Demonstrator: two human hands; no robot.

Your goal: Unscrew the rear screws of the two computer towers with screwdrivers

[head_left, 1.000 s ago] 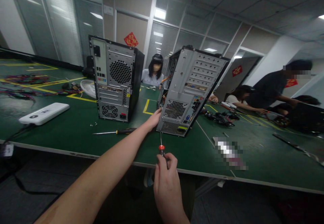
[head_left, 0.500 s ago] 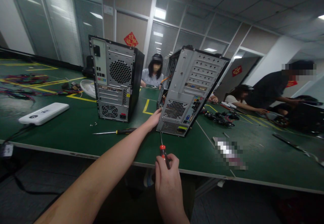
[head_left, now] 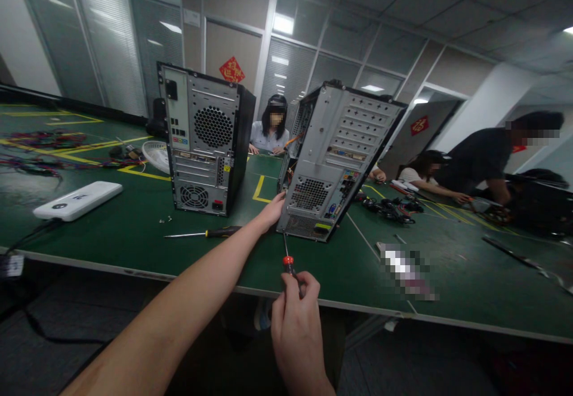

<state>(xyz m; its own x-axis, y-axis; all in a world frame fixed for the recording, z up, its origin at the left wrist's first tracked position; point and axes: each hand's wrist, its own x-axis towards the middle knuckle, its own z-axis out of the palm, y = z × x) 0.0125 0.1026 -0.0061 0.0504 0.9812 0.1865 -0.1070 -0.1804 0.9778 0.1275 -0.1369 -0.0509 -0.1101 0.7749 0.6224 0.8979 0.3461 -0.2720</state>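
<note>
A grey computer tower [head_left: 320,139] stands with its back panel toward me, leaning in view, its left side open with wires showing inside. My left hand [head_left: 272,209] grips the tower's lower left edge; its fingertips are hidden behind the case. In my right hand [head_left: 296,312] is a screwdriver [head_left: 289,261] with a red and black handle, held between bent fingers and thumb. Its tip meets the bottom left corner of the back panel; any screw there is too small to make out. Beneath my left forearm lies a second screwdriver [head_left: 185,236], yellow and black.
Another computer tower [head_left: 206,145] stands upright to the left. Small screws [head_left: 165,220] and a white power bank [head_left: 78,200] lie near it. Bundled cables [head_left: 391,208] are at the right, beyond a blurred-out item [head_left: 405,270]. Several people sit or stand around the green table [head_left: 134,246].
My right hand has turned a little on the screwdriver handle, its fingers shifting; the tip stays at the same corner. My left hand and both towers have not moved. The standing person's arm lowered.
</note>
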